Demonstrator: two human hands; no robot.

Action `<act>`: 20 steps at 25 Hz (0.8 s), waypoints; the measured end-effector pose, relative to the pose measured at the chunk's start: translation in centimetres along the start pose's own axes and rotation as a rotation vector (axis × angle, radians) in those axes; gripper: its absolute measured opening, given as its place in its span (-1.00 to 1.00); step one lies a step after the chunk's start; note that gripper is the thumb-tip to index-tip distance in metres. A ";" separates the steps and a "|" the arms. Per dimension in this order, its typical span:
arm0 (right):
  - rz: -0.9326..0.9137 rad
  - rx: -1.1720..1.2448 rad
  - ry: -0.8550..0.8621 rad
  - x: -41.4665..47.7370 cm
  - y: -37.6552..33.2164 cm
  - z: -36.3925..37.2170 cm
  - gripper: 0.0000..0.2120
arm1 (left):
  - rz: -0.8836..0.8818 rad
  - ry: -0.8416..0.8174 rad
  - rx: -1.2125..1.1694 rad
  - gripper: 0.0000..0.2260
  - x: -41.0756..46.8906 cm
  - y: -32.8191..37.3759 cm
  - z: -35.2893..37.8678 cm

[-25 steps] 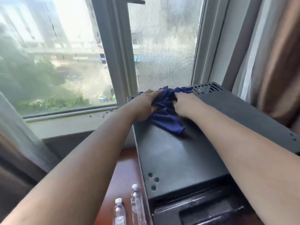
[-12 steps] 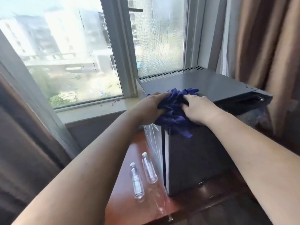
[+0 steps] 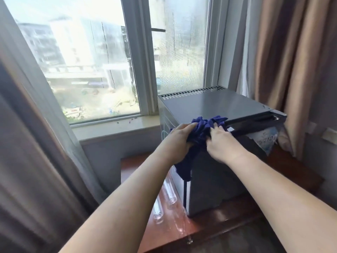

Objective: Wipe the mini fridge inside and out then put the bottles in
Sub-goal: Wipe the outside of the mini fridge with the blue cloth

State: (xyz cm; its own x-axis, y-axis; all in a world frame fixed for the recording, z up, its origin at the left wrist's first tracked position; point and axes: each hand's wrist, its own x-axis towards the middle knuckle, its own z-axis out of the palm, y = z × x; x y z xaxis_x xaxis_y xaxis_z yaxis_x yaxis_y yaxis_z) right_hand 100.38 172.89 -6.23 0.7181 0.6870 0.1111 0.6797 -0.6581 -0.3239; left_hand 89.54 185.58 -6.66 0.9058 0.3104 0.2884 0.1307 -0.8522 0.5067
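Head view has both hands at the near top corner of the mini fridge (image 3: 218,105). The left hand (image 3: 179,138) and right hand (image 3: 221,143) sit side by side, each with fingers curled into one bunched blue cloth (image 3: 202,128) whose tail hangs down the corner edge. The fridge stands on a wooden table (image 3: 246,212) straight ahead of them, front face under the right hand and left wall under the left. Two clear bottles (image 3: 170,195) lie on the table just beside that wall, long axes running toward the window (image 3: 91,61), I think; they are blurred. The left hand is nearer them.
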 end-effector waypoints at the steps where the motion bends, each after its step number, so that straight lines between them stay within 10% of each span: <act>1: 0.004 0.001 -0.005 0.3 -0.2 0.1 -0.57 | 0.009 0.018 -0.005 -0.44 0.1 -0.3 0.0; 20: 0.054 -0.120 -0.156 25.5 -8.7 4.2 -0.45 | -0.095 0.170 -0.143 -0.51 17.2 -20.2 -2.4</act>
State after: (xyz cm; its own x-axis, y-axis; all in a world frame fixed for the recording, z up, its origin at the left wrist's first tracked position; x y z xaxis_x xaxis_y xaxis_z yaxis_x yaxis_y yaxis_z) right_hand 112.14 197.45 -4.53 0.7287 0.6828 -0.0536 0.6602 -0.7210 -0.2106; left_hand 101.50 209.18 -9.98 0.8097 0.4633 0.3602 0.1430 -0.7510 0.6446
